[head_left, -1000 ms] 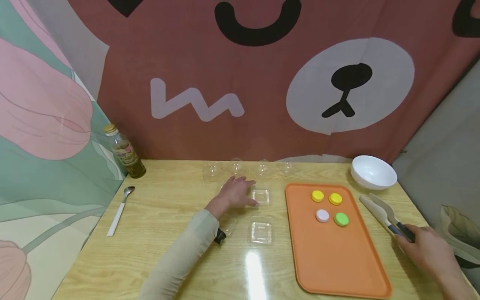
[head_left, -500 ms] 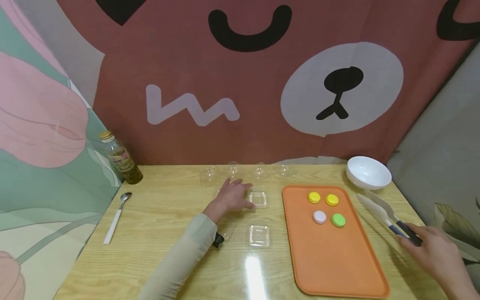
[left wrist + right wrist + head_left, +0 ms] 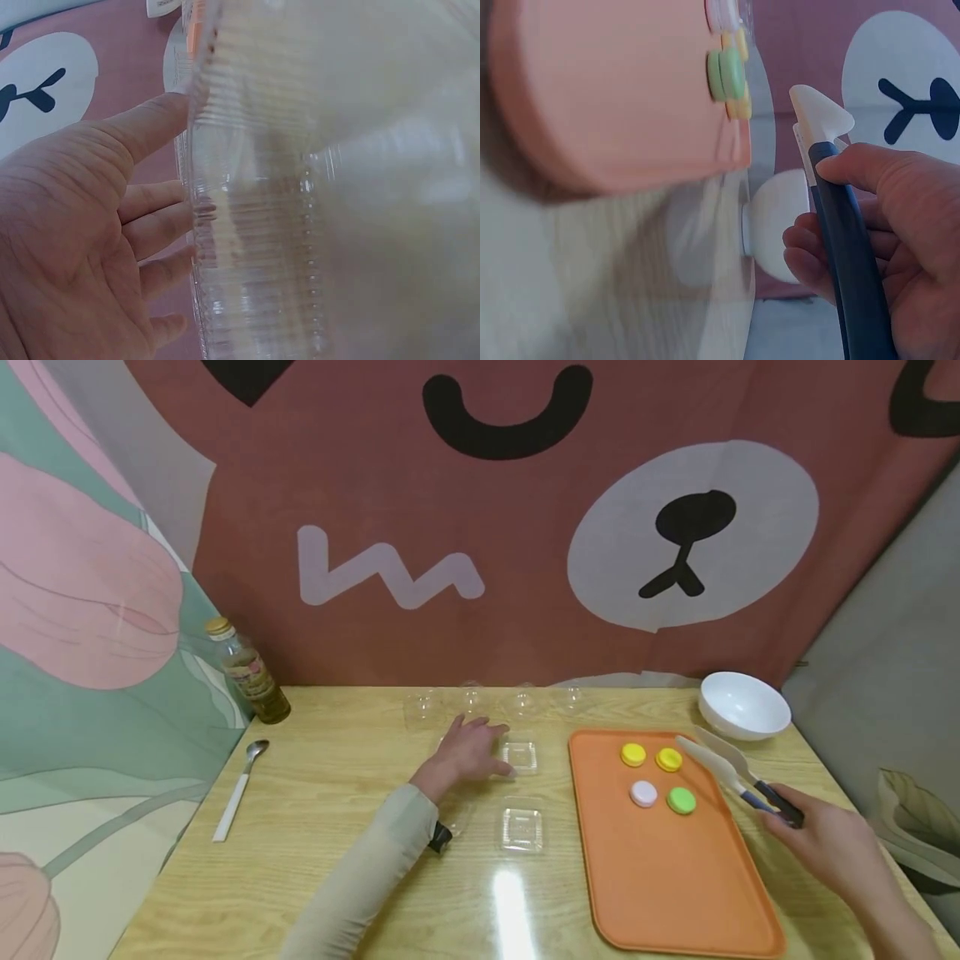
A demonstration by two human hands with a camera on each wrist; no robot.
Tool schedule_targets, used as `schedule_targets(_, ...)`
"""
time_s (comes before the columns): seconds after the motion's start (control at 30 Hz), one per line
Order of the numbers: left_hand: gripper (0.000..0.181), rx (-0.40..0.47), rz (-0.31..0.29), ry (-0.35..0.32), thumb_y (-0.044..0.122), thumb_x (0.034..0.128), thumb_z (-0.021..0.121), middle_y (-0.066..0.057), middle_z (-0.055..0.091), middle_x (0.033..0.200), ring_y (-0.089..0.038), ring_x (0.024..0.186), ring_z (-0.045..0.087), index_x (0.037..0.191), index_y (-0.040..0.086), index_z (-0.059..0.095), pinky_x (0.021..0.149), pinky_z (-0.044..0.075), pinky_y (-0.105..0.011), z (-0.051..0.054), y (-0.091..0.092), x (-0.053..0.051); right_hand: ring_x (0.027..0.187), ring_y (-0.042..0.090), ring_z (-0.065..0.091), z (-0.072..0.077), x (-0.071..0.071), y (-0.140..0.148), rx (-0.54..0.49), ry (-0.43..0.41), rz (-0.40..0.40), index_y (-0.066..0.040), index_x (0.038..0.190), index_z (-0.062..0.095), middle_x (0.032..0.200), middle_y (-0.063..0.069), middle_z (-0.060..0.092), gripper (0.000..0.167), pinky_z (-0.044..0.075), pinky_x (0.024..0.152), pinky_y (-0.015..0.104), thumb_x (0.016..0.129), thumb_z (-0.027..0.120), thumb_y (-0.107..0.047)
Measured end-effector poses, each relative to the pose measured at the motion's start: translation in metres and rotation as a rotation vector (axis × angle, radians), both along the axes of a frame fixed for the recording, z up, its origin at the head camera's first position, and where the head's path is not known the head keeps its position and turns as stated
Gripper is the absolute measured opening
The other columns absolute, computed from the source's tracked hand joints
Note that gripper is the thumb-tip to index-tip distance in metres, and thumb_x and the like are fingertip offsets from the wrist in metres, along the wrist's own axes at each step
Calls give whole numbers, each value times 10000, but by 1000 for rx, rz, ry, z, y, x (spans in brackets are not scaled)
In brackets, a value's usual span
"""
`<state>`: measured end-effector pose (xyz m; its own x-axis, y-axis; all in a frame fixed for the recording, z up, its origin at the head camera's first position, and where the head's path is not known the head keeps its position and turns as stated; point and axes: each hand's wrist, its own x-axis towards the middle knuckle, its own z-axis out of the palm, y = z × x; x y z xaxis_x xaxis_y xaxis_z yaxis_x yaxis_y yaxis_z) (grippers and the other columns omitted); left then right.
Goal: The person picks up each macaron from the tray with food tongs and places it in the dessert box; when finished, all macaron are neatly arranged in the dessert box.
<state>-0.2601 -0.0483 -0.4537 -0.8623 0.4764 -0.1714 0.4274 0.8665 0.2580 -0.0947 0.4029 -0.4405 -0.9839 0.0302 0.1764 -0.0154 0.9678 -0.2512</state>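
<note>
My right hand [image 3: 832, 839] grips the dark handles of a pair of tongs [image 3: 723, 764], whose pale tips hang over the upper right of the orange tray [image 3: 660, 877]. In the right wrist view the thumb lies along the dark handle [image 3: 855, 277]. On the tray sit two yellow macarons [image 3: 633, 755], a pale pink one [image 3: 643, 793] and a green one [image 3: 682, 800]. My left hand [image 3: 467, 753], fingers spread, rests at the clear plastic containers [image 3: 519, 755]; in the left wrist view its fingertips touch a ribbed clear wall [image 3: 251, 225].
A white bowl [image 3: 744, 705] stands behind the tray at the right. Another clear container [image 3: 522, 827] lies in front of the left hand, and clear domed lids [image 3: 522, 700] line the back edge. At the left are a bottle [image 3: 253, 677] and a spoon [image 3: 238, 793].
My right hand has moved left with the tongs, bringing their tips from beside the tray to over its upper right edge. The left hand stays at the containers.
</note>
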Motion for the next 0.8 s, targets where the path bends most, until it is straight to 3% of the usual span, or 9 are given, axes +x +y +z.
schedule_targets(0.23, 830, -9, -12, 5, 571, 831, 765, 22, 600, 1465, -245, 1504, 379, 1526, 224, 475, 1293, 130, -547, 0, 0, 0, 611, 238, 537, 0, -11, -16, -15, 21, 49, 53, 1178, 694, 683, 34, 654, 423, 417, 523, 420, 848, 775, -199)
schedule_targets(0.33, 826, -11, -15, 21, 569, 833, 764, 21, 604, 1461, -246, 1499, 388, 1523, 218, 479, 1291, 140, -549, 0, 0, -1, 619, 222, 511, 1, -16, -22, -26, 15, 66, 51, 1182, 697, 686, 18, 651, 421, 380, 532, 359, 859, 767, -208)
schedule_targets(0.63, 818, -19, -10, 23, 568, 823, 773, 14, 607, 1457, -241, 1494, 394, 1513, 231, 491, 1290, 142, -554, 0, 0, 0, 680, 254, 600, 1, -24, -29, -25, -36, 107, 50, 1194, 697, 751, 39, 700, 417, 475, 574, 448, 876, 751, -215)
schedule_targets(0.8, 815, -24, 2, 27, 563, 825, 773, 17, 610, 1454, -238, 1495, 392, 1515, 236, 488, 1291, 133, -552, 1, 1, 0, 670, 233, 573, 1, -29, -33, -24, -40, 121, 15, 1193, 710, 736, 15, 682, 397, 442, 568, 403, 885, 744, -233)
